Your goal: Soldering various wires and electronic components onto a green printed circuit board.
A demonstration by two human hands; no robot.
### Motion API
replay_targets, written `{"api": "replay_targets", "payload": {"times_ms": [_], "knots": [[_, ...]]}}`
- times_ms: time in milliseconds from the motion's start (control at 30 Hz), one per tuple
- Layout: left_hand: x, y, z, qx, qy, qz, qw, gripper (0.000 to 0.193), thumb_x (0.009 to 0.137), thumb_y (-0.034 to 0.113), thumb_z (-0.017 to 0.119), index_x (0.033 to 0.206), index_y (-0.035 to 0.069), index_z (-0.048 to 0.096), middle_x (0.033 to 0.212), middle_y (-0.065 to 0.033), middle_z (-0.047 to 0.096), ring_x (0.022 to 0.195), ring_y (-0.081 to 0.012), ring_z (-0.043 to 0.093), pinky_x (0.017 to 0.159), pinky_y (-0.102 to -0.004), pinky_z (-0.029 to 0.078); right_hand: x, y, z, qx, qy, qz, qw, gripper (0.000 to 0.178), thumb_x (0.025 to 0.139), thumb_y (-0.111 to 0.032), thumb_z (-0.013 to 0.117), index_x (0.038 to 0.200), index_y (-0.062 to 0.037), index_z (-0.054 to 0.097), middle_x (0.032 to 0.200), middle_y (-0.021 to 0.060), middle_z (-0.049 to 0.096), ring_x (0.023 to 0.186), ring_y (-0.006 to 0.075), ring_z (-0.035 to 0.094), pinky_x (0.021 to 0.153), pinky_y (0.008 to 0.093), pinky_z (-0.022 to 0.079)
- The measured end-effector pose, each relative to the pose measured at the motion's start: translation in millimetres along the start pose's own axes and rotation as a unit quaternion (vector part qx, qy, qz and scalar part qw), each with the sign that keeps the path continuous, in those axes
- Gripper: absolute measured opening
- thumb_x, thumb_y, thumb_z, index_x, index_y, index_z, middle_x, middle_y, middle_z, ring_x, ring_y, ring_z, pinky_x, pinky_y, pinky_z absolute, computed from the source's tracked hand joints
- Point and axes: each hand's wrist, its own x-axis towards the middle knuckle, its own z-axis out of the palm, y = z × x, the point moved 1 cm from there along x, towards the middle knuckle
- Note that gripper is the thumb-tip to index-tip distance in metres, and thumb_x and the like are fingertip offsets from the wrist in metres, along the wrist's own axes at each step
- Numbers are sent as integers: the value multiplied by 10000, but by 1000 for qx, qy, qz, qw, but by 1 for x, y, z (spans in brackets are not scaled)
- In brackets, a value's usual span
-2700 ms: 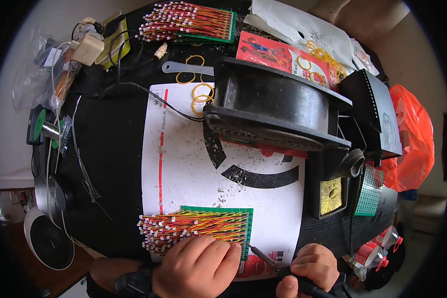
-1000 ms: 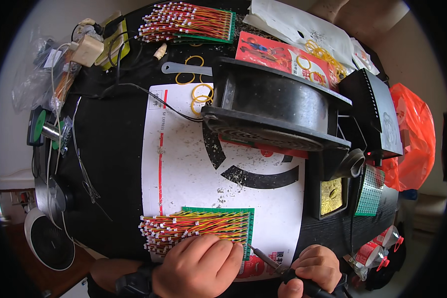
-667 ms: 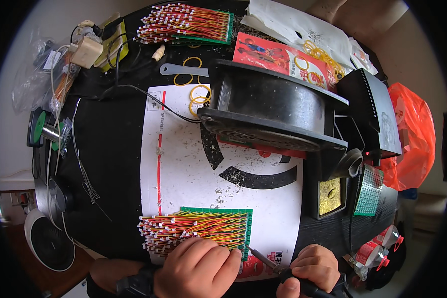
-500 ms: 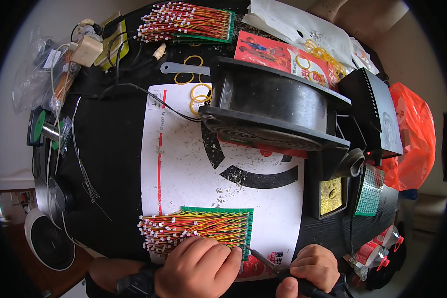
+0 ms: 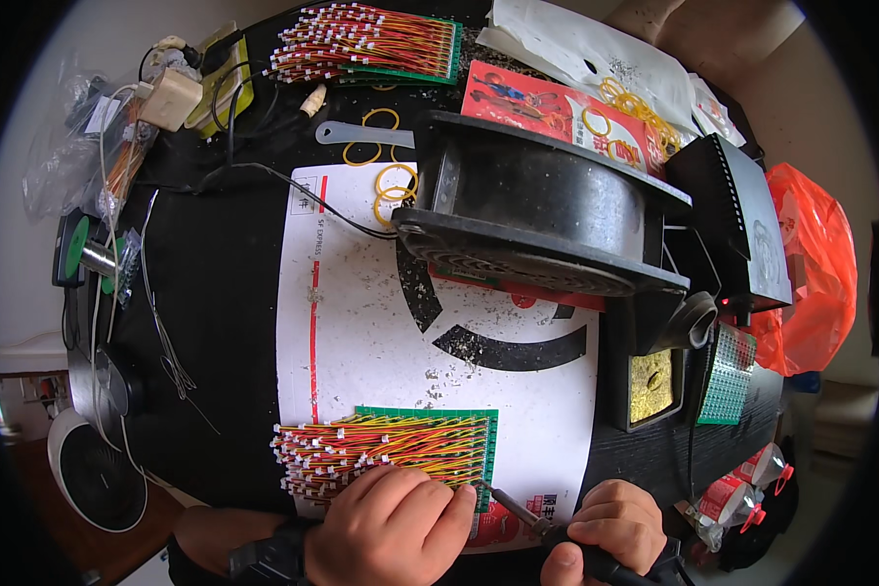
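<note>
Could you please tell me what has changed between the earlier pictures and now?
Very little: the soldering iron, held in the right hand, has edged slightly left over the green board since a second ago. Nothing was taken hold of or let go. The left hand stays on the wires; the black fan stays put.

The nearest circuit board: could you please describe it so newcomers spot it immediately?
Find the black fan, then the white sheet it partly covers. On that sheet's near end lies the green circuit board, crowded with red and yellow wires. Unlike the similar far board, it lies partly beneath the left hand.
</note>
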Motion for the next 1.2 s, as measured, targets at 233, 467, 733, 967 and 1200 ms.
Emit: {"api": "replay_targets", "payload": {"times_ms": [233, 467, 733, 967, 1200], "knots": [[2, 2, -1, -9, 3, 3, 1000, 128, 783, 15, 701, 902, -33, 705, 801, -90, 587, 718, -255, 604, 628, -348, 504, 0, -5, -7, -10, -22, 8, 1000, 241, 748, -111, 851, 800, -32, 629, 580, 45, 598, 472, 183, 603, 477, 286, 496], [1, 0, 1, -6, 1, 2, 1000, 119, 800, 26, 696, 903, -30, 705, 794, -90, 583, 721, -252, 604, 628, -346, 501, 16, -12, 1, 45, 39, -29, 998, 164, 799, -15, 722, 868, 44, 585, 639, 105, 552, 466, 192, 479, 447, 314, 393], [2, -1, -1, -15, 6, -16, 1000, 99, 811, 3, 695, 902, -36, 696, 827, -110, 616, 753, -271, 621, 667, -356, 528, 20, -9, 1, 39, 0, -36, 999, 157, 798, 0, 720, 869, 41, 586, 644, 100, 560, 463, 198, 486, 455, 318, 402], [3, -1, 0, -28, 6, -15, 999, 116, 798, -13, 696, 909, -45, 685, 839, -122, 617, 775, -288, 629, 689, -365, 542, 20, -10, 1, 32, 1, -28, 999, 163, 797, 0, 726, 869, 37, 584, 646, 101, 566, 461, 198, 491, 454, 315, 409], [2, -1, 0, -29, 9, -17, 999, 128, 788, -15, 694, 911, -46, 687, 849, -122, 621, 790, -291, 634, 698, -365, 546, 21, -10, 1, 36, -6, -31, 999, 168, 795, 1, 731, 867, 35, 583, 647, 99, 569, 462, 199, 496, 459, 315, 418]]}}
